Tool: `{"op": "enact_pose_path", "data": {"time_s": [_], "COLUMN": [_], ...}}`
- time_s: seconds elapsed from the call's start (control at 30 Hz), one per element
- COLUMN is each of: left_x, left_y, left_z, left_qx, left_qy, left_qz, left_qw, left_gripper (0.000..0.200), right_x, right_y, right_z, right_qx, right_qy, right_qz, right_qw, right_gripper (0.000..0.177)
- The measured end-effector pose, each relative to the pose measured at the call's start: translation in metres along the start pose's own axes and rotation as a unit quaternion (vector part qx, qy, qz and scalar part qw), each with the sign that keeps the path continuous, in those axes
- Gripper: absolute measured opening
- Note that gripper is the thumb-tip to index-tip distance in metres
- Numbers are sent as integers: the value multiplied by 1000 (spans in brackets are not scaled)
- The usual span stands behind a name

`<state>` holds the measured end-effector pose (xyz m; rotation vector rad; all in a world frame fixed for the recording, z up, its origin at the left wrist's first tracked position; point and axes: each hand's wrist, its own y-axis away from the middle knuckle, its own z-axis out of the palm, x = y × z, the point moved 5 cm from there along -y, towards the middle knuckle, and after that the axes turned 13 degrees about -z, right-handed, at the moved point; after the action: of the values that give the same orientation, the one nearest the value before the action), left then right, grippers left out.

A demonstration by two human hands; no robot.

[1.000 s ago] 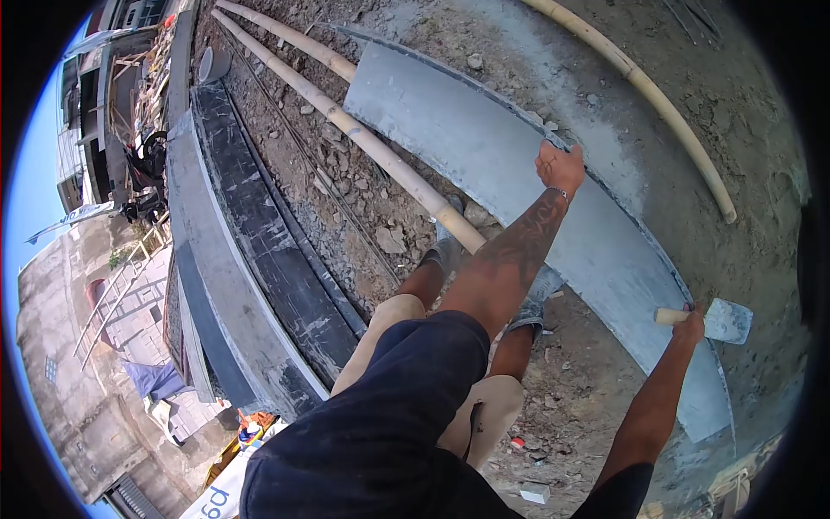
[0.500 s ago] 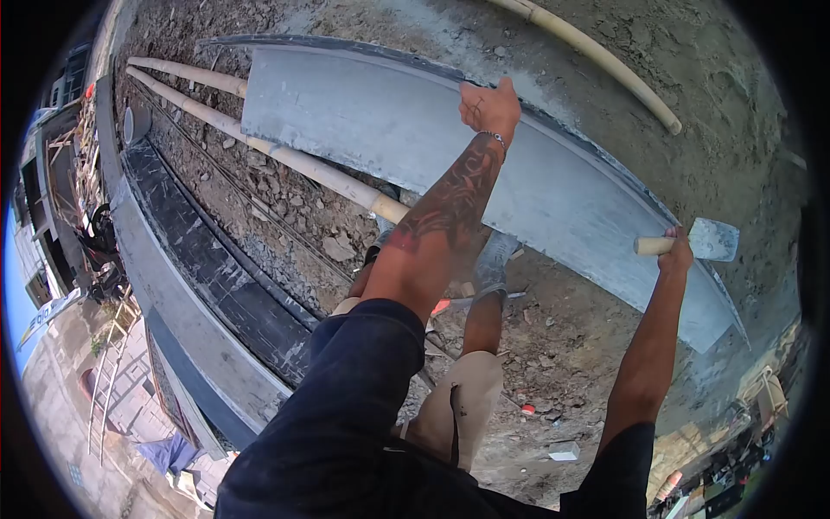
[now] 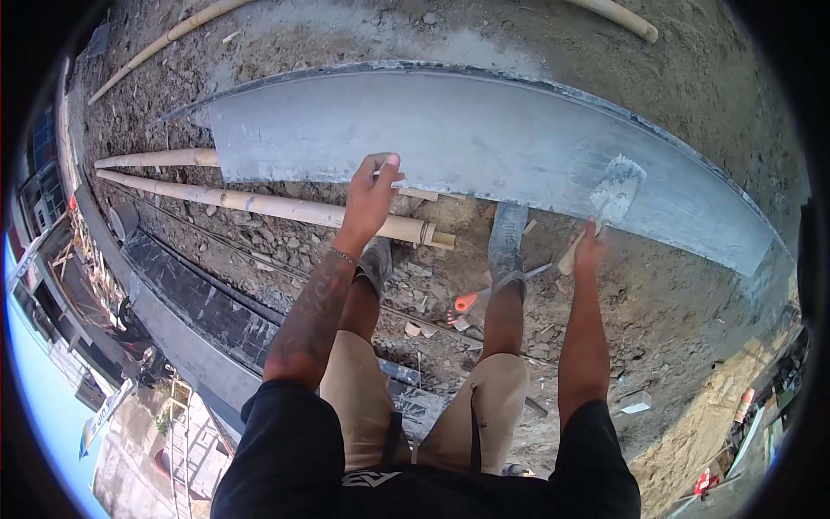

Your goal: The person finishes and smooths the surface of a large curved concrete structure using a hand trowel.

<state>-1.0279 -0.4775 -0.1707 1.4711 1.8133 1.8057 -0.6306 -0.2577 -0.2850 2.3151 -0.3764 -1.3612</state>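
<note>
A long grey panel (image 3: 346,121) lies across the ground in front of me, with a dark raised strip along its far edge. My right hand (image 3: 590,248) grips a trowel by its wooden handle. The grey-smeared trowel blade (image 3: 618,189) is over the panel's near side, toward the right; whether it touches cannot be told. My left hand (image 3: 372,195) is closed with curled fingers, at the panel's near edge left of centre. What it pinches, if anything, is too small to make out.
Two bamboo poles (image 3: 285,206) lie left of my feet, near the panel. Another pole (image 3: 614,17) is beyond it. A dark channel-like form (image 3: 190,277) runs along the left. An orange-handled tool (image 3: 467,301) and a white block (image 3: 635,402) lie on the rubble.
My left hand has come back from the panel's far edge to its near edge. My right hand has moved left with the trowel, whose blade has swung to point away from me. The view has shifted.
</note>
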Motion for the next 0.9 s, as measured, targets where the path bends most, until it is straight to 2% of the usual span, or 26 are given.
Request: {"op": "enact_pose_path", "data": {"time_s": [0.03, 0.07, 0.1, 0.17, 0.2, 0.23, 0.27, 0.3, 0.33, 0.37, 0.4, 0.43, 0.47, 0.53, 0.6, 0.63, 0.7, 0.8, 0.83, 0.9], "left_x": [-47, -72, -107, -134, -143, -148, -153, -159, -161, -161, -164, -172, -179, -189, -192, -193, -198, -193, -200, -202], "left_y": [23, 61, 95, 159, 181, 199, 210, 206, 203, 200, 198, 195, 196, 201, 204, 208, 210, 214, 212, 219], "left_z": [-31, -57, -85, -128, -149, -164, -174, -176, -176, -178, -181, -181, -181, -179, -173, -171, -163, -146, -142, -128], "left_qx": [18, 74, 93, 69, 70, 87, 105, 94, 103, 114, 111, 96, 82, 86, 86, 90, 107, 115, 113, 120], "left_qy": [-107, -182, -227, -347, -353, -378, -401, -403, -423, -441, -440, -442, -446, -436, -426, -433, -435, -436, -387, -389], "left_qz": [3, 27, 20, -18, -25, -9, 4, -2, -10, -11, -7, -12, -18, -12, -22, -18, -31, -18, -24, -17], "left_qw": [994, 980, 969, 935, 933, 922, 910, 910, 900, 890, 891, 892, 891, 896, 901, 897, 894, 892, 915, 913], "left_gripper": [43, 39, 38, 37, 43, 45, 48, 48, 47, 46, 46, 44, 43, 43, 42, 42, 41, 39, 37, 35], "right_x": [7, 14, 14, 25, 38, 19, 30, -14, -20, -33, -35, -43, -51, -66, -47, -42, -36, -16, -2, 20], "right_y": [-13, -20, -26, -39, -39, -15, -4, 41, 68, 96, 108, 119, 135, 191, 230, 247, 254, 220, 197, 142], "right_z": [11, 24, 38, 82, 107, 145, 179, 223, 263, 296, 317, 336, 352, 382, 397, 389, 350, 256, 219, 141], "right_qx": [-10, -19, 0, 23, 27, 43, 97, -2, -55, -72, -62, -130, -199, -368, -416, -415, -286, -254, -267, -285], "right_qy": [62, 125, 146, 159, 154, 153, 349, 317, 331, 354, 307, 302, 295, 342, 313, 304, 174, 145, 170, 240], "right_qz": [-23, -42, -29, -10, 1, 12, -234, -141, -137, -107, -107, -105, -102, -150, -122, -123, -90, -129, -126, -100], "right_qw": [998, 991, 989, 987, 988, 987, 902, 938, 932, 926, 944, 938, 929, 852, 845, 849, 938, 947, 940, 923], "right_gripper": [39, 43, 47, 50, 51, 49, 46, 43, 41, 37, 37, 38, 40, 41, 39, 39, 40, 51, 53, 54]}}
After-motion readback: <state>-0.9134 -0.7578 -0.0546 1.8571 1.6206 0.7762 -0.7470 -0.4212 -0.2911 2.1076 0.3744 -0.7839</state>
